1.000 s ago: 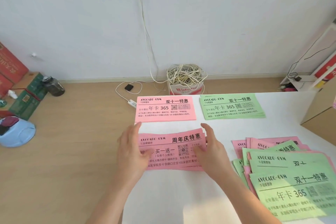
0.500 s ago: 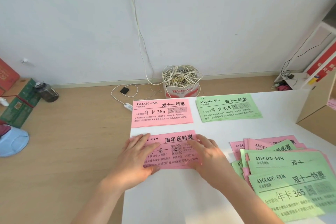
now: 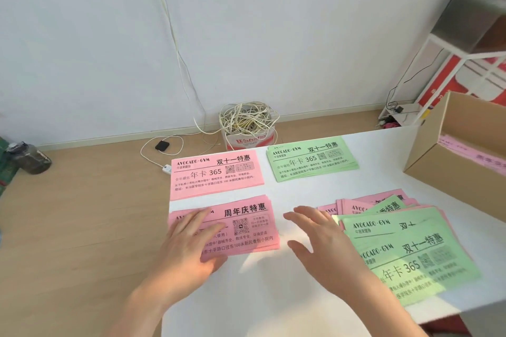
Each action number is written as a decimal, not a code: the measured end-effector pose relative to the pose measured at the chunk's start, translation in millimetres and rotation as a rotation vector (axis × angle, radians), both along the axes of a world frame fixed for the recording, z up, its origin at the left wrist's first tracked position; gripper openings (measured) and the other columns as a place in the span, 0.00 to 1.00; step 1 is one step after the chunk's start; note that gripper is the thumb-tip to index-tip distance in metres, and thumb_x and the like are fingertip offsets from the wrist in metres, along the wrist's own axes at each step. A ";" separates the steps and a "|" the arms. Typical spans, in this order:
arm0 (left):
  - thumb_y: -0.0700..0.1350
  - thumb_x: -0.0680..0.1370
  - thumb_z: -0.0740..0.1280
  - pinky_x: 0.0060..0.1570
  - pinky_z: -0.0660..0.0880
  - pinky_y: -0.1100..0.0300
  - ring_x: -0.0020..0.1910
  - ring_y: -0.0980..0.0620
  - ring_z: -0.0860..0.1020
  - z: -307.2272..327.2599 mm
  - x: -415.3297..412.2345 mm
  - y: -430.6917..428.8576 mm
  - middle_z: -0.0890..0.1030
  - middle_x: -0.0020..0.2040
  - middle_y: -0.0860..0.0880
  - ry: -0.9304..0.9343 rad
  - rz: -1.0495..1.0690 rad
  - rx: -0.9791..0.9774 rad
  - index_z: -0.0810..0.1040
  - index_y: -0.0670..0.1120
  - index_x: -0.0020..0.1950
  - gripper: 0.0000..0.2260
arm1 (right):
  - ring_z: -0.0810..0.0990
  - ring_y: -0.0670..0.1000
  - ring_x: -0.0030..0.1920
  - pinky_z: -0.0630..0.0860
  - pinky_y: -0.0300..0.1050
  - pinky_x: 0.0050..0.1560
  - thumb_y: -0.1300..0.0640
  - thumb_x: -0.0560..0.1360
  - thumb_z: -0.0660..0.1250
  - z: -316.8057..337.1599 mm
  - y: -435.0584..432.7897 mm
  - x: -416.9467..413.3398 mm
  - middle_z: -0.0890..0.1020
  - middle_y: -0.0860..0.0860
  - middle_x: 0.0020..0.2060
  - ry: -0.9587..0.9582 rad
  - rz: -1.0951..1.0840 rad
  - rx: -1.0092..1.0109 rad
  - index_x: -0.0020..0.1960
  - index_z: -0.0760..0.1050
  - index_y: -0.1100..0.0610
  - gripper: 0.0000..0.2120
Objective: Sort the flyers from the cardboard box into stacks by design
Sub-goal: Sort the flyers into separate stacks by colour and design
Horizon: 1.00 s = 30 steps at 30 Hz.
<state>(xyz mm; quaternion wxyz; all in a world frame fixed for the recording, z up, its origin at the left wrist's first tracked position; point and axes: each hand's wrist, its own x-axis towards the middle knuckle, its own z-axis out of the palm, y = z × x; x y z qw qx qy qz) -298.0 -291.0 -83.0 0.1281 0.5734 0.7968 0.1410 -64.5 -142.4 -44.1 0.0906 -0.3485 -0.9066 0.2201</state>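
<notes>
So, step in hand as I read it: squaring the pink anniversary stack (image 3: 252, 224) at the counter's (image 3: 273, 295) left side, then going for the nxt flyer. My left hand (image 3: 191, 243) lies flat on that stack's left half, fingers straight, pressing, not gripping. My right hand (image 3: 320, 235) is just right of the stack over bare counter, fingers spread wide, holding nothing. Can't tell if it touches the surface.

To do it well: use the left palm as an anchor so the sheets don't fan. Take only the top sheet off the mixed pile (image 3: 410, 249), which lies further right of the stack w/ pink and green flyers overlapping loosely. Thin paper prob slides easily, so lift by a corner. Check the headline, not just colour, b/c the pink 365 stack (image 3: 216, 172) just behind the anniversary stack looks alike at a glance. The green 365 stack (image 3: 312, 159) sits behind and to the right of it. The cardboard box (image 3: 443, 161), far right and behind, shows pink flyers inside, so more to sort.

Around: on the floor behind the stack, a tub of coiled cables (image 3: 247, 123); behind-left, a black adapter (image 3: 162, 145) w/ cord; far left, a dark bottle (image 3: 30, 159). Nothing blocks the reach. Main risk is my right wrist dragging the mixed pile's near-left edge.
</notes>
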 end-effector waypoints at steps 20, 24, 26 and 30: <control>0.65 0.75 0.57 0.73 0.45 0.55 0.77 0.46 0.47 1.3 237.6 120.0 0.46 0.78 0.50 -0.035 -0.151 0.024 0.56 0.58 0.75 0.30 | 0.44 0.55 0.76 0.62 0.57 0.72 0.38 0.69 0.69 1.3 78.4 224.3 0.43 0.44 0.76 -0.413 -0.296 -0.237 0.75 0.42 0.35 0.45; 0.65 0.75 0.58 0.71 0.38 0.57 0.76 0.48 0.39 -2.3 257.4 135.3 0.41 0.77 0.52 -0.007 -0.119 -0.086 0.52 0.61 0.75 0.31 | 0.55 0.52 0.72 0.65 0.48 0.68 0.42 0.71 0.68 -10.4 94.9 254.9 0.50 0.44 0.76 -0.369 -0.294 -0.167 0.75 0.49 0.37 0.39; 0.65 0.75 0.60 0.72 0.37 0.58 0.76 0.49 0.39 -1.7 264.5 143.8 0.43 0.78 0.52 -0.005 -0.131 -0.073 0.53 0.61 0.75 0.31 | 0.59 0.52 0.71 0.63 0.43 0.68 0.43 0.71 0.69 -16.5 102.5 271.1 0.54 0.44 0.75 -0.329 -0.295 -0.141 0.75 0.53 0.39 0.38; 0.66 0.73 0.62 0.73 0.43 0.49 0.76 0.49 0.43 -3.6 282.3 159.6 0.48 0.78 0.51 0.052 -0.131 -0.108 0.56 0.62 0.74 0.31 | 0.60 0.50 0.70 0.62 0.42 0.68 0.44 0.71 0.69 -19.9 117.8 294.9 0.58 0.42 0.74 -0.272 -0.315 -0.134 0.74 0.59 0.41 0.34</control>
